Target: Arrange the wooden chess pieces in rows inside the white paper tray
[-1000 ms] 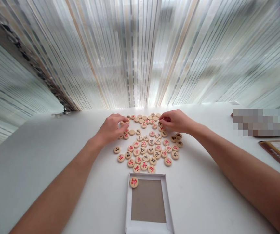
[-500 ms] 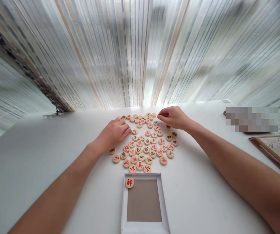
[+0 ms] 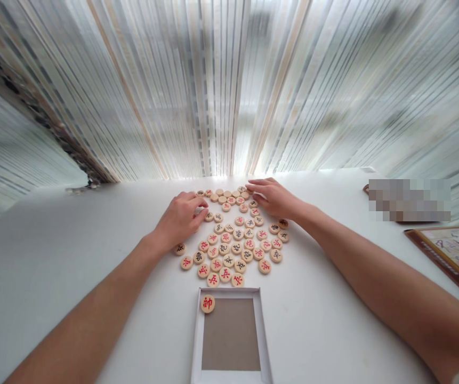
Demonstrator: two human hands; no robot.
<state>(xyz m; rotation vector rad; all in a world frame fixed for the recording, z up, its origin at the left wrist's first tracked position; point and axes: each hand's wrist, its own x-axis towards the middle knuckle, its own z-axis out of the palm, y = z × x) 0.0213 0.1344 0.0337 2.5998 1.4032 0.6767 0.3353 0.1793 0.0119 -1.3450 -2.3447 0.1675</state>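
Observation:
Many round wooden xiangqi pieces (image 3: 228, 228) lie spread on the white table, marked with red or black characters; several at the far end lie blank side up. On the left of the spread is my left hand (image 3: 181, 217), fingers bent and thumb slightly apart from them, beside a black-marked piece (image 3: 209, 216). My right hand (image 3: 274, 198) reaches over the far right pieces with its fingers stretched and apart, the fingertips at a piece near the back. Nearest me stands a shallow white box (image 3: 266, 341) with a grey-brown bottom. One red-marked piece (image 3: 207, 304) sits in its far left corner.
A white table (image 3: 317, 320) carries everything. Striped, translucent curtains (image 3: 221, 85) hang behind its far edge. To the right lie a brown-edged printed item (image 3: 445, 258) and a blurred-out object (image 3: 409, 200). A dark beaded strand (image 3: 89, 176) hangs at the back left.
My right hand has moved left over the far pieces and its fingers have opened out from a pinch. My left thumb and fingers have come apart. The view has shifted slightly.

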